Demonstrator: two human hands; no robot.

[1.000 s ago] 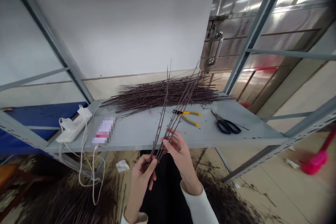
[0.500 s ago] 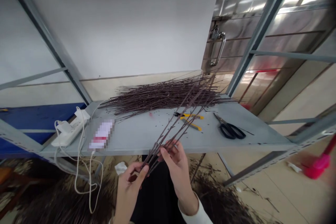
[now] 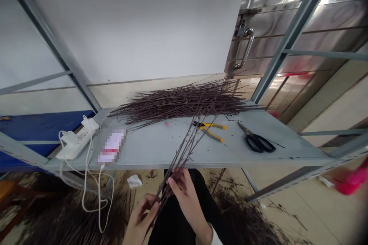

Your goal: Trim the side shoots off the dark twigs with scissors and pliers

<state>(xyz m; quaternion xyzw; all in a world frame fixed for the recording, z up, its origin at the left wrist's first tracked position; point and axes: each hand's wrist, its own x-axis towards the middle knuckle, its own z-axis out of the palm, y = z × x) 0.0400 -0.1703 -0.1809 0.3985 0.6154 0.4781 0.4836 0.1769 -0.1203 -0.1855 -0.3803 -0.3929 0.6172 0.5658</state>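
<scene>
Your left hand (image 3: 140, 218) and right hand (image 3: 185, 199) hold a narrow grip on a twig bunch (image 3: 184, 157), seemingly to keep it gathered, with the twig pile (image 3: 178, 101) at twelve o'clock.

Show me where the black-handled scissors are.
In the head view, the black-handled scissors lie toward the right end of the grey metal shelf, just right of the yellow-handled pliers.

We see a grey metal shelf (image 3: 149, 149) carrying yellow-handled pliers (image 3: 209, 130) just beside black-handled scissors (image 3: 257, 142). Toward its left end, a white power strip (image 3: 75, 141) sits near a pixelated packet (image 3: 111, 146). Beyond stands a stainless steel door with a handle (image 3: 245, 48); a pink object (image 3: 352, 182) sits low at right.
</scene>
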